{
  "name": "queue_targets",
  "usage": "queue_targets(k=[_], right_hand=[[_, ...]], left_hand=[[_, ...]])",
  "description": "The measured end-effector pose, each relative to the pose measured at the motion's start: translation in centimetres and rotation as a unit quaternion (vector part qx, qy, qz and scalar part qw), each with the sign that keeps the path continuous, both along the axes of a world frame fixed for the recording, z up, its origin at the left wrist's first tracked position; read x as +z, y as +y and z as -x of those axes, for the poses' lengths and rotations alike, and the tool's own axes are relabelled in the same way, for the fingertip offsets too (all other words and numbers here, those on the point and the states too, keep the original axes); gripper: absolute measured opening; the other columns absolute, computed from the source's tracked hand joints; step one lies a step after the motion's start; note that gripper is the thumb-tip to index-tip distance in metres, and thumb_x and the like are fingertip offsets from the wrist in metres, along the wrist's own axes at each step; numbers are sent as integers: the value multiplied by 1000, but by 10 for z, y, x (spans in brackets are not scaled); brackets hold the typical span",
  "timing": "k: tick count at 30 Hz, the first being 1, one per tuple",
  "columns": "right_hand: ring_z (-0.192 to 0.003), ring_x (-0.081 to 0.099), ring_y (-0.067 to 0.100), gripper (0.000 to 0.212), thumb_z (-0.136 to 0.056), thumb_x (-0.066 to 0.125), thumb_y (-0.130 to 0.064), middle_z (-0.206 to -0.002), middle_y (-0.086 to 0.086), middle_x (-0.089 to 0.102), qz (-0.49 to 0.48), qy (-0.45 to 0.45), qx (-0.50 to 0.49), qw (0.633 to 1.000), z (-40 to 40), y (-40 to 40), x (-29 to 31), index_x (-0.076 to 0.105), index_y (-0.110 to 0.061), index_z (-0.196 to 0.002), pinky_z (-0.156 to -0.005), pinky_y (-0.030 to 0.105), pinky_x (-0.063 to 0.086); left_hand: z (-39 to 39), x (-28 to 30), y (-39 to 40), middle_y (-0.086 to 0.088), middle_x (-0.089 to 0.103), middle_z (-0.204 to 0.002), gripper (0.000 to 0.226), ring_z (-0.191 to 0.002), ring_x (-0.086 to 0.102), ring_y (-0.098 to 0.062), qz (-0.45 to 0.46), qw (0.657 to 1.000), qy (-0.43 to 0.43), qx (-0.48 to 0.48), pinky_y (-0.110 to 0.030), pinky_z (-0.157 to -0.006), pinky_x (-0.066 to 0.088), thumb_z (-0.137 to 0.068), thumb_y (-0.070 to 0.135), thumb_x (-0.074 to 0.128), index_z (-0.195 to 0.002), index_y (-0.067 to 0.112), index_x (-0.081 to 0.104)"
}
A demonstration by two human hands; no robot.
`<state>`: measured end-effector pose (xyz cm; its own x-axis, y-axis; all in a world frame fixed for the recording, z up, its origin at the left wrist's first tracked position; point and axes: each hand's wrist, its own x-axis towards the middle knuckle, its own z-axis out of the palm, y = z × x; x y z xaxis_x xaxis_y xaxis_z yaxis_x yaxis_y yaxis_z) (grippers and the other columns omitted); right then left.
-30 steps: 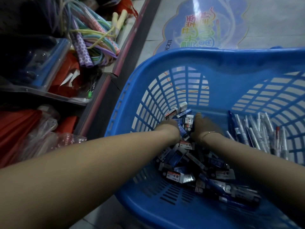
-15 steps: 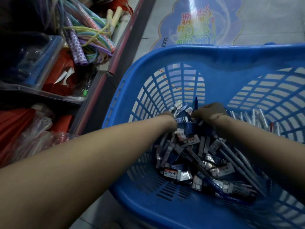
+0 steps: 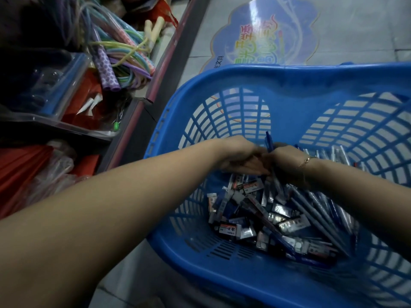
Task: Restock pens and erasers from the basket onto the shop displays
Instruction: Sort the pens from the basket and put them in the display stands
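Grey shop floor [image 3: 355,30] lay under the blue basket [image 3: 289,78], where erasers [image 3: 231,231] and pens [image 3: 315,210] were heaped. Above them, the left hand [image 3: 240,156] and right hand [image 3: 287,161] met, the right gripping a blue pen [image 3: 269,142]; the left's grip could not be told.

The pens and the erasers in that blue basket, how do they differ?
The pens are long, thin pale sticks lying roughly side by side along the right of the basket; the erasers are short wrapped blocks heaped at all angles in the middle. One blue pen stands up between the left hand and the right hand; no eraser plainly shows in either. Both kinds lie loose in the basket.
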<state>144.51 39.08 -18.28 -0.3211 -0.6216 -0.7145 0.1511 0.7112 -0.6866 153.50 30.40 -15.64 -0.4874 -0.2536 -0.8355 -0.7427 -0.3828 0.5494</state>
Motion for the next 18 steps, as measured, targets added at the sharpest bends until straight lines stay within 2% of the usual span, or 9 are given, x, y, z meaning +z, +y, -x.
queue_targets(k=[1,2,3,4,6,8,10,13,18], right_hand=[[-57,50,29,17,-81,41,13,-67,18,50,-16,27,11,999,2,1,-2,51,1,-78,-57,36,43],[-54,47,27,18,-82,42,13,-63,16,48,-36,51,23,998,4,2,-3,50,0,-71,-53,32,41],[-52,45,25,22,-85,42,11,-61,14,46,-52,72,42,995,6,1,-4,47,-1,-67,-50,29,40],[-53,43,20,23,-88,43,7,-63,11,44,-66,107,64,990,7,2,-2,45,-4,-68,-46,26,39],[-54,41,17,9,-88,49,-1,-69,10,44,-56,176,43,982,8,2,-6,40,-4,-87,-39,26,33],[-51,45,19,23,-81,58,-5,-74,13,50,-59,189,26,980,6,1,-13,43,-3,-98,-37,20,31],[-53,50,19,18,-77,67,-11,-73,11,56,-78,209,51,974,0,-3,-17,53,-4,-85,-41,20,37],[-70,55,22,28,-75,76,-25,-81,9,57,-104,242,116,958,-10,-11,-26,56,-8,-82,-58,26,43],[-73,51,26,18,-84,67,-27,-77,6,49,-106,325,150,928,-24,-19,-41,54,-15,-89,-65,30,40]], left_hand=[[2,2,3,-12,71,-78,24,-66,70,-18,-13,1000,12,-10,-25,-66,57,-100,21,46,-94,1,59],[4,3,7,-14,72,-81,23,-70,70,-20,12,999,9,-44,-27,-65,58,-100,19,45,-96,1,59],[6,1,7,-14,71,-87,22,-76,69,-23,86,990,-20,-110,-29,-65,57,-99,18,46,-97,1,59],[7,-1,6,-12,68,-90,20,-81,67,-25,192,959,-66,-198,-31,-65,55,-98,18,46,-97,3,60],[3,-5,6,-6,57,-85,18,-74,60,-22,349,846,-181,-360,-27,-61,50,-97,16,48,-108,6,58],[-5,-16,6,-6,51,-83,29,-62,51,-16,351,790,-249,-437,-25,-57,48,-96,9,48,-125,4,51],[-14,-35,2,-8,54,-94,32,-70,53,-18,348,787,-269,-432,-26,-66,48,-94,8,50,-126,4,52],[-20,-50,2,-10,53,-94,26,-84,56,-24,359,812,-264,-377,-28,-67,46,-91,13,58,-115,4,56],[-19,-54,-1,-13,57,-124,39,-108,58,-25,350,828,-266,-348,-29,-82,48,-92,19,60,-125,1,50]])
